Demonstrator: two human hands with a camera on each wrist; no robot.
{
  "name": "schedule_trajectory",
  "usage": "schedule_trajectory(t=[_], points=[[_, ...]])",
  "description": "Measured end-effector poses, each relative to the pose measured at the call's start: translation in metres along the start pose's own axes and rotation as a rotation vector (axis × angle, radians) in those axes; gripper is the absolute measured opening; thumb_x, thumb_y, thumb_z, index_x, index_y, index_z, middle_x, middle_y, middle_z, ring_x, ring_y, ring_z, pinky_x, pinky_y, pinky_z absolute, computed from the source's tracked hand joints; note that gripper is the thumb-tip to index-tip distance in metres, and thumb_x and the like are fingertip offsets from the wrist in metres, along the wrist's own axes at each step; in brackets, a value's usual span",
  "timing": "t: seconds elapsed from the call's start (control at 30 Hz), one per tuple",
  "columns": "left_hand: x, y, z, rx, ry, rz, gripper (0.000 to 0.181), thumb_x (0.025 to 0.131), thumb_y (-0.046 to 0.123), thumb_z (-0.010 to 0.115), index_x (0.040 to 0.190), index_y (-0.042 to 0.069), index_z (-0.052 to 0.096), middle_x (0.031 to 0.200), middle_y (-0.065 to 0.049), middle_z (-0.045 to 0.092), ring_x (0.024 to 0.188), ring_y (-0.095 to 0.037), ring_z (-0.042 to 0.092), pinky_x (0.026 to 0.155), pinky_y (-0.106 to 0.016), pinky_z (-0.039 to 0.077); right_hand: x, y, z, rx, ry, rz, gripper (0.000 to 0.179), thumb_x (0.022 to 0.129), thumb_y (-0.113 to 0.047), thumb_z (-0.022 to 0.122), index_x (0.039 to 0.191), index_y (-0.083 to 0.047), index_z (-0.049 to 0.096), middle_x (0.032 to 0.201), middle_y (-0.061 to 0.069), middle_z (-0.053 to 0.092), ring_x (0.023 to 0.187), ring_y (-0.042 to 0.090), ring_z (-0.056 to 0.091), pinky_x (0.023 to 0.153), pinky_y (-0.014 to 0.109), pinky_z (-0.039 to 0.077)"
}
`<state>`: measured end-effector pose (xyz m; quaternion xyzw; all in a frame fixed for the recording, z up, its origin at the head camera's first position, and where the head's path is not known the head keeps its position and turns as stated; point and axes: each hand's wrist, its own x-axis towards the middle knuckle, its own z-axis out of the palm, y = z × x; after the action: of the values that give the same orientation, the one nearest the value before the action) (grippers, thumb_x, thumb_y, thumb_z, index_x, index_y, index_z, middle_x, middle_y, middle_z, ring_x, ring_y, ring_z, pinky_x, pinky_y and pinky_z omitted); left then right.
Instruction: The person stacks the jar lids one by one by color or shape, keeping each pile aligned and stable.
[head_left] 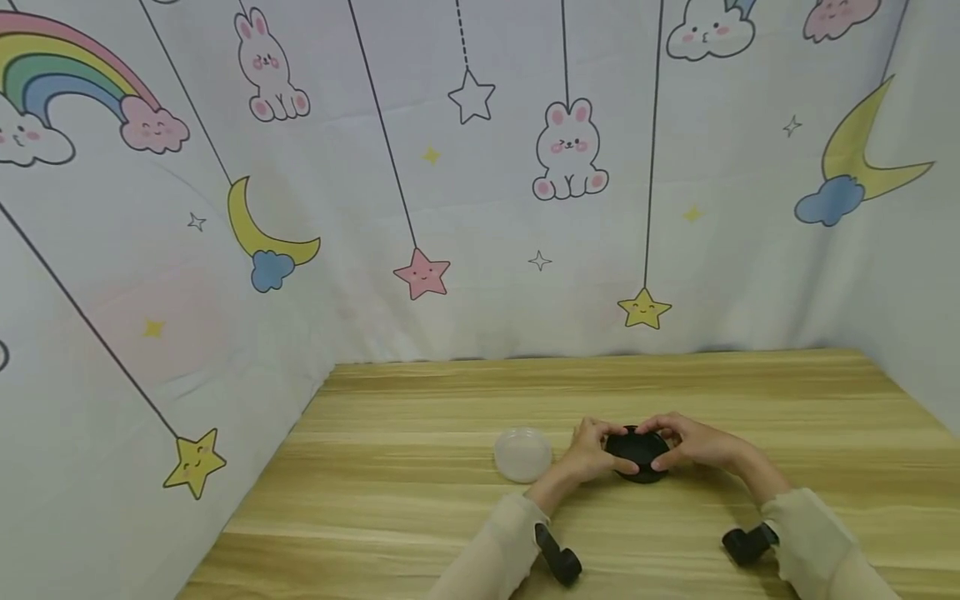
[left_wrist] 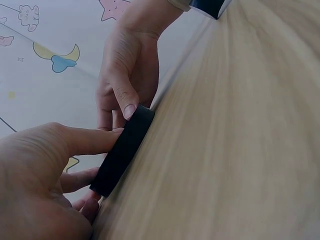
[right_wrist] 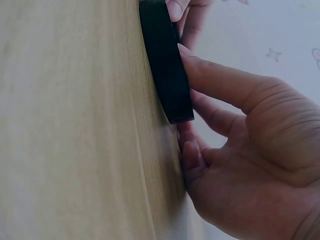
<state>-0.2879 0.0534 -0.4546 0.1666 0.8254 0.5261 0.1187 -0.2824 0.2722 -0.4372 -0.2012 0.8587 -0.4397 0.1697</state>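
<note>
In the head view, a shallow round black dish (head_left: 637, 451) is between both hands, on or barely above the wooden table. My left hand (head_left: 589, 455) grips its left side, with the thumb over the near rim and fingers at the far edge. Opposite it, my right hand (head_left: 692, 442) holds the right side, thumb on the near rim and forefinger on the far one. Both wrist views show the dish's dark side wall (left_wrist: 123, 152) close to the table surface. Left of the left hand lies a translucent white round lid or shallow dish (head_left: 522, 455), touched by neither hand.
The wooden table (head_left: 420, 533) runs back to a white cloth backdrop (head_left: 487, 317) printed with stars, rabbits and moons. Cloth also hangs at the left and right sides. A black device (head_left: 558, 557) is strapped at each wrist.
</note>
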Motion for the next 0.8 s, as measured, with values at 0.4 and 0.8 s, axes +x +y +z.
schedule_trajectory(t=[0.4,0.8], points=[[0.000,-0.002,-0.004,-0.011,-0.003,0.053,0.050,0.071,0.007,0.085,0.117,0.004,0.068,0.109,-0.002,0.049,0.097,-0.013,0.039,0.085,-0.028,0.036,0.002,0.000,-0.001,0.008,-0.006,-0.028,0.056,0.086,-0.019,0.074,0.133,0.002,0.051,0.137,0.030,0.040,0.118,0.037,0.046,0.090,0.038,0.040],[-0.006,0.016,-0.017,0.068,-0.012,0.093,0.066,0.085,0.024,0.076,0.141,0.003,0.049,0.142,-0.016,0.044,0.126,-0.031,0.047,0.104,-0.045,0.044,0.003,-0.002,-0.006,0.061,0.057,-0.024,0.058,0.097,-0.026,0.059,0.142,0.006,0.040,0.143,0.033,0.042,0.130,0.047,0.044,0.098,0.050,0.047]])
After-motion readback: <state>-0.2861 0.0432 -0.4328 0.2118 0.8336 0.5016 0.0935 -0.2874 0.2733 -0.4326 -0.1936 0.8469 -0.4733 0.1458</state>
